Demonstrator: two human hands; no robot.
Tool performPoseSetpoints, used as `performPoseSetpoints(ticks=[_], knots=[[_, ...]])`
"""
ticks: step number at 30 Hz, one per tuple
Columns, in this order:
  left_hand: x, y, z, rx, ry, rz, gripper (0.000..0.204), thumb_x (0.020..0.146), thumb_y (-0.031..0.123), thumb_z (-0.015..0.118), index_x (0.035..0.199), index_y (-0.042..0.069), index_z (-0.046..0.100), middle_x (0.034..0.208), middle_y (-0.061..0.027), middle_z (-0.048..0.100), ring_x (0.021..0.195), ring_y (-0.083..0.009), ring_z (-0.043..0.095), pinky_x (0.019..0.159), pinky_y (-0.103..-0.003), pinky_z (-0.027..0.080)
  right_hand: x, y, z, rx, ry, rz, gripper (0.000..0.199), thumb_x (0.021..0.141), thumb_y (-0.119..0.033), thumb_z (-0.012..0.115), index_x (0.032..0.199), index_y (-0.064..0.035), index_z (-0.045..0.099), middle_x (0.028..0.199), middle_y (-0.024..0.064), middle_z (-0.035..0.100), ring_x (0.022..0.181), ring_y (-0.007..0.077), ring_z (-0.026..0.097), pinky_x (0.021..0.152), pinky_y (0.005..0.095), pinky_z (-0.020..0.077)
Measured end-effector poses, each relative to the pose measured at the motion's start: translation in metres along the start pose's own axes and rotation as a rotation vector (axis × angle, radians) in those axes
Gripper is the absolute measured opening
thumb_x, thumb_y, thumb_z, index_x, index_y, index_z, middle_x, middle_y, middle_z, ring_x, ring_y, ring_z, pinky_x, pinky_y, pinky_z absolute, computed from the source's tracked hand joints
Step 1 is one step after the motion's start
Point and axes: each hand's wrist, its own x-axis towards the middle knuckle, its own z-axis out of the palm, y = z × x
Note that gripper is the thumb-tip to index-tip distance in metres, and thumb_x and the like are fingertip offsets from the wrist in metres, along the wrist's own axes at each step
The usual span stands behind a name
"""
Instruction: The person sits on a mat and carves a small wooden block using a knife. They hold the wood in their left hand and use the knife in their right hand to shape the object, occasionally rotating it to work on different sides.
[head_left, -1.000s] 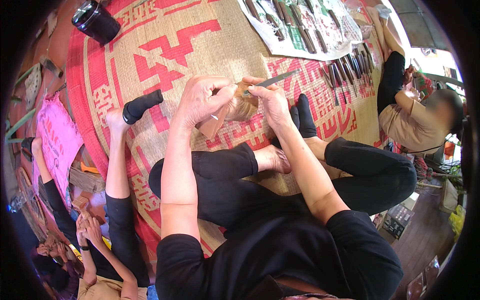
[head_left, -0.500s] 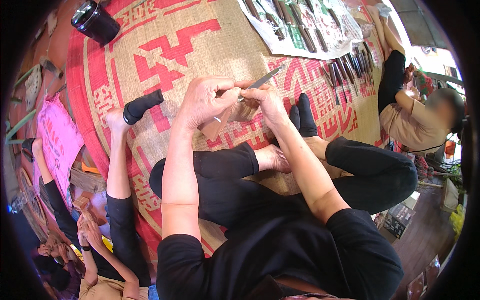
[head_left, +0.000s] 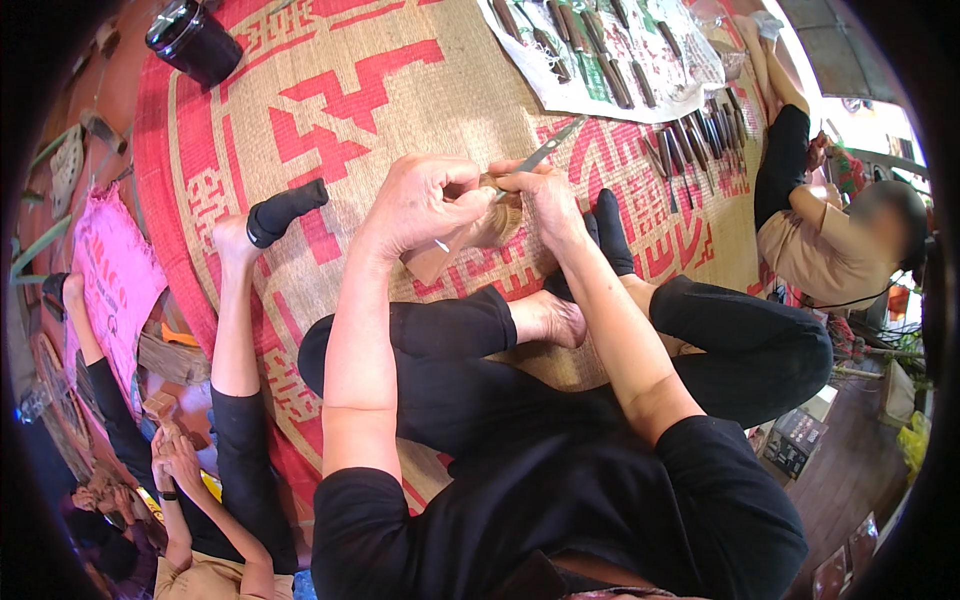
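Note:
Both my hands meet over the woven mat, around a brown wooden piece (head_left: pixel 432 262) with a blocky lower end and a rounded, carved-looking upper part. My left hand (head_left: pixel 425 203) is closed, its fingers curled at the wood's upper side; its palm side is hidden. Closed as well, my right hand (head_left: pixel 548 202) pinches at a knife (head_left: pixel 553 147), whose narrow grey blade points up and to the right beyond the fingers. Below my left hand a small pale tip pokes out in line with the blade. The fingers hide where the knife meets the wood.
A white sheet (head_left: pixel 690 90) with several carving tools lies at the far right, beside a row of more tools (head_left: pixel 700 135) on the mat (head_left: pixel 400 110). A dark jar (head_left: pixel 195 45) stands far left. One person (head_left: pixel 830 240) sits at the right, another (head_left: pixel 225 500) at lower left.
The blade has shifted slightly up and to the right. My right hand has moved a little rightward, and more of the wooden piece's rounded part shows between my hands.

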Motion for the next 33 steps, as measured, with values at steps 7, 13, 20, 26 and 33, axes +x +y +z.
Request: performPoseSetpoints(ticks=[7, 13, 20, 26, 33], knots=[[-0.002, -0.005, -0.004, -0.045, 0.005, -0.047, 0.025, 0.073, 0.02, 0.067, 0.063, 0.002, 0.052, 0.055, -0.0072, 0.045, 0.051, -0.0109, 0.043, 0.05, -0.028, 0.039, -0.007, -0.003, 0.01, 0.121, -0.022, 0.03, 0.027, 0.074, -0.007, 0.065, 0.099, 0.0027, 0.066, 0.089, 0.0095, 0.067, 0.079, 0.0163, 0.062, 0.078, 0.0269, 0.0459], [0.001, 0.001, -0.001, -0.044, -0.03, -0.023, 0.022, 0.075, 0.013, 0.065, 0.063, 0.001, 0.05, 0.057, 0.0008, 0.046, 0.055, -0.005, 0.044, 0.051, -0.024, 0.037, 0.004, 0.007, -0.007, 0.041, 0.037, 0.023, 0.028, 0.075, -0.008, 0.065, 0.1, 0.0017, 0.066, 0.087, 0.0078, 0.068, 0.077, 0.0148, 0.062, 0.077, 0.0246, 0.0464], [-0.001, -0.003, -0.004, -0.091, -0.039, -0.07, 0.02, 0.077, 0.014, 0.065, 0.064, 0.002, 0.054, 0.057, 0.002, 0.047, 0.057, -0.0035, 0.045, 0.052, -0.024, 0.038, -0.008, -0.005, 0.008, 0.002, -0.1, 0.028, 0.026, 0.076, -0.011, 0.062, 0.099, 0.0004, 0.067, 0.087, 0.0079, 0.068, 0.082, 0.0152, 0.062, 0.08, 0.0253, 0.0452], [0.002, 0.012, -0.002, 0.043, 0.137, -0.232, 0.034, 0.078, 0.036, 0.07, 0.078, 0.003, 0.06, 0.066, -0.0029, 0.055, 0.065, -0.0093, 0.053, 0.061, -0.026, 0.043, -0.001, 0.002, 0.003, 0.11, -0.053, -0.042, 0.026, 0.076, -0.012, 0.061, 0.098, 0.0, 0.068, 0.087, 0.0077, 0.068, 0.08, 0.0152, 0.061, 0.079, 0.0265, 0.0452], [0.0, -0.003, 0.007, -0.041, 0.209, -0.354, 0.043, 0.085, 0.046, 0.063, 0.091, 0.004, 0.058, 0.073, -0.0066, 0.058, 0.068, -0.0102, 0.052, 0.062, -0.027, 0.043, 0.001, 0.003, 0.005, 0.113, -0.002, -0.036, 0.023, 0.076, -0.012, 0.062, 0.094, 0.0004, 0.068, 0.088, 0.0089, 0.068, 0.078, 0.0152, 0.061, 0.079, 0.0269, 0.0451]])
